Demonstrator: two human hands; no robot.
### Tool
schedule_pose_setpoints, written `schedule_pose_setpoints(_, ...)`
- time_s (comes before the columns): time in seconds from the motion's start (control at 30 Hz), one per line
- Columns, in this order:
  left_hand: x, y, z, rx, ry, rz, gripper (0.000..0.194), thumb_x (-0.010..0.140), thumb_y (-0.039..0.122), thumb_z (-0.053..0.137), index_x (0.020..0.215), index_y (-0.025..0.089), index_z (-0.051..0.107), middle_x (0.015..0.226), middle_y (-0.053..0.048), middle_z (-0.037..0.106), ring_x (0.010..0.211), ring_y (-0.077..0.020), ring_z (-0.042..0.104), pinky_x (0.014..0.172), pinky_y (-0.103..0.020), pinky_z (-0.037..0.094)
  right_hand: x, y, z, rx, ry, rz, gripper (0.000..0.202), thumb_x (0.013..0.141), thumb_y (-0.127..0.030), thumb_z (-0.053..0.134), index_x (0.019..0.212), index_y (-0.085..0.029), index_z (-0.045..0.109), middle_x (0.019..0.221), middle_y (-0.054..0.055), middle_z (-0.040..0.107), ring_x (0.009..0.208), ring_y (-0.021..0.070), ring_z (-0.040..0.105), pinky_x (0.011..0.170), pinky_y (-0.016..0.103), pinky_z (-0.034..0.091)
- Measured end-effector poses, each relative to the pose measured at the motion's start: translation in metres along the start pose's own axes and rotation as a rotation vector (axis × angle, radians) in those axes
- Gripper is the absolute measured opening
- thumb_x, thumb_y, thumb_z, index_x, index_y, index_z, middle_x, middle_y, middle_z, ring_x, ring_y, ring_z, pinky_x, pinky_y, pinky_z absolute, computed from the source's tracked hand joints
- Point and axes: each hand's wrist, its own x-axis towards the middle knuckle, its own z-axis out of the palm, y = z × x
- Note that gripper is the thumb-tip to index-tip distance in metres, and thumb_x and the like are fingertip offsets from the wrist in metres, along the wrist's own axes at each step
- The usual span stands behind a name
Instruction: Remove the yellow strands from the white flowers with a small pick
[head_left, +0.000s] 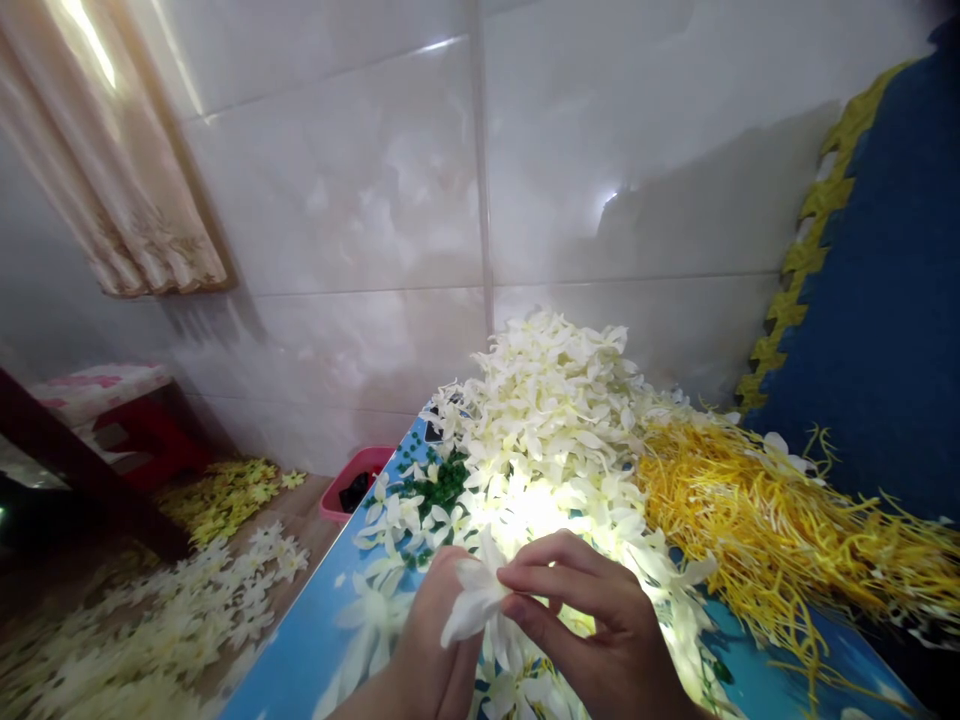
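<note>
A white flower [474, 600] was held low in the middle, just above the blue table [300, 650]. It was pinched by the fingers of the right hand [600, 630]. The left hand [431, 650] was curled under it, maybe touching a petal; its fingers were mostly hidden. A big pile of white flowers [547, 420] was seen behind, with yellow strands [765, 520] beside it.

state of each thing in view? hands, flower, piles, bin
left hand: closed on white flower
right hand: pinching white flower
white flower: held between both hands, off the table
white petal pile: heaped loose on blue table
yellow stamen pile: loose, spread beside it
green beads: scattered
pink bin: open, on floor
</note>
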Motion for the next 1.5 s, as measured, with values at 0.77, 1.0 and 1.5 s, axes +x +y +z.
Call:
schedule_pose_setpoints(0.77,0.02,0.014,-0.005,-0.049,-0.019,0.152,0.017,0.099,0.028,0.034,0.1,0.024,0.05,0.075,-0.003,0.058,0.061,-0.0188,0.055,0.058,-0.033,0.043,-0.003,-0.002,0.002,0.006,0.019,0.085,0.016,0.081,-0.012,0.071,0.09,-0.024,0.076,0.079,0.003,0.07,0.067,0.0145,0.067,0.052,0.021,0.054)
schedule_pose_setpoints(1.0,0.009,0.017,0.002,-0.092,0.094,0.047,0.019,0.098,0.028,0.038,0.106,0.025,0.055,0.076,-0.003,0.058,0.058,-0.0177,0.056,0.052,-0.029,0.046,-0.014,0.007,0.01,0.045,0.086,0.117,0.016,0.08,-0.015,0.075,0.09,-0.027,0.078,0.073,0.002,0.066,0.063,0.0146,0.065,0.05,0.022,0.052)
schedule_pose_setpoints(1.5,0.018,0.013,-0.002,-0.052,0.019,0.107,0.019,0.098,0.028,0.036,0.103,0.025,0.055,0.077,-0.005,0.061,0.061,-0.0192,0.059,0.054,-0.031,0.047,-0.009,0.004,0.008,-0.04,0.093,0.079,0.014,0.078,-0.011,0.073,0.085,-0.023,0.076,0.067,0.0,0.061,0.056,0.0121,0.059,0.047,0.021,0.048)
